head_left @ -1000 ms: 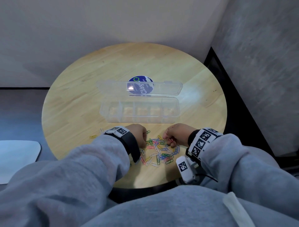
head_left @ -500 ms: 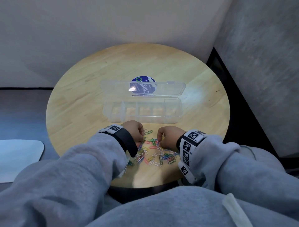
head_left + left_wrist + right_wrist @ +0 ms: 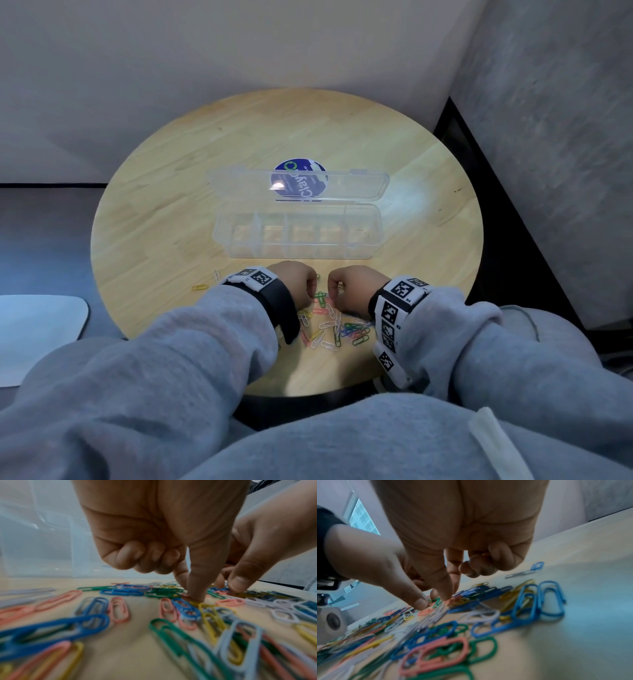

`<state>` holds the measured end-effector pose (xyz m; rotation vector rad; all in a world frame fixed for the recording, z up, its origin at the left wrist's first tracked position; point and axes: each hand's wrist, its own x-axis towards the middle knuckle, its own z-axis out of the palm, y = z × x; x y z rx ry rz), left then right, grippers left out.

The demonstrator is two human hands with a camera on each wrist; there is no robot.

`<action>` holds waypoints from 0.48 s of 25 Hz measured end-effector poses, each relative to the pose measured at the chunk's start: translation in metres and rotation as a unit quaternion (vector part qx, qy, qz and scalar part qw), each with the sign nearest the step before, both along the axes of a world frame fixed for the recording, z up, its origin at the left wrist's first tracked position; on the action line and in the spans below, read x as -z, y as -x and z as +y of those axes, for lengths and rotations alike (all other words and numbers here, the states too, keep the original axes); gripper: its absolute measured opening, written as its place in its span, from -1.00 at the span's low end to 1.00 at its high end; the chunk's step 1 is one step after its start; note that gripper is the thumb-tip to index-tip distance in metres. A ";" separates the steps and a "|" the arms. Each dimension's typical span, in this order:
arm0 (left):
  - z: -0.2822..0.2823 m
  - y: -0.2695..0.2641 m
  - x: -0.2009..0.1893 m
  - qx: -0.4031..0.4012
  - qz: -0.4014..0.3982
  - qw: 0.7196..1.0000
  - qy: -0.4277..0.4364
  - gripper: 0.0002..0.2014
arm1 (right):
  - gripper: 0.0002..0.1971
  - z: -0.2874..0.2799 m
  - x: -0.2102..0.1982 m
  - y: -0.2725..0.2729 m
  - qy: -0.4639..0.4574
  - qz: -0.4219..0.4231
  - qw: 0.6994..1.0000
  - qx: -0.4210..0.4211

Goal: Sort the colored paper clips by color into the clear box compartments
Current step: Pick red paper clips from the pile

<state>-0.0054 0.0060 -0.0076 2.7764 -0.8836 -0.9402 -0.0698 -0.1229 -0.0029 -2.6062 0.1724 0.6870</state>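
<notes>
Colored paper clips [image 3: 334, 325] lie in a loose pile at the near edge of the round wooden table [image 3: 164, 219]. The clear box [image 3: 298, 236] stands open just beyond the pile, with its lid [image 3: 346, 186] laid back and its compartments bare. My left hand [image 3: 313, 287] and right hand [image 3: 330, 291] meet at the pile's far edge. In the left wrist view my left hand [image 3: 190, 596] has thumb and forefinger pinched down on a pink clip [image 3: 184, 595], with the other fingers curled. In the right wrist view my right hand [image 3: 447, 597] pinches at pink clips [image 3: 453, 600] the same way.
A yellow clip [image 3: 200, 287] and a white clip [image 3: 216, 275] lie apart, left of my left wrist. A blue round sticker [image 3: 296, 171] shows behind the lid. A pale flat object [image 3: 37, 339] sits off the table to the left. Walls close in behind and to the right.
My right hand has slid left to the pile's far edge, close to the left hand. The left hand has barely shifted.
</notes>
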 end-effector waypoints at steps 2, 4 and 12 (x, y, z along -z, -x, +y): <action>0.001 0.000 -0.001 0.002 -0.012 1.000 -0.008 -0.89 | -0.87 0.000 0.002 -0.001 0.014 0.003 1.000 -0.019; 0.003 0.001 -0.001 0.004 -0.031 1.000 -0.004 -0.85 | -0.85 0.000 0.002 -0.002 0.025 0.004 0.999 -0.026; 0.006 -0.001 0.001 0.009 0.008 1.000 0.020 -0.87 | -0.76 -0.008 0.003 -0.006 0.008 0.053 0.998 0.025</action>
